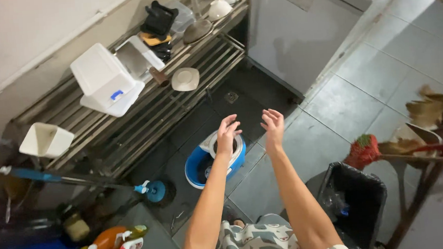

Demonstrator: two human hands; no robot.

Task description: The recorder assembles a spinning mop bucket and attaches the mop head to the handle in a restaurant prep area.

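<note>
Both my arms reach forward over the floor. My left hand is held up with its fingers loosely spread and holds nothing. It hovers above a blue and white mop bucket that stands on the dark floor tiles. A short way to its right, my right hand is also empty, fingers apart and palm turned toward the left hand. The hands do not touch each other or anything else.
A metal slatted rack on the left carries a white plastic box, bowls and a lid. A blue-handled mop lies low left beside bottles. A black bin and brooms stand right. A grey appliance stands behind.
</note>
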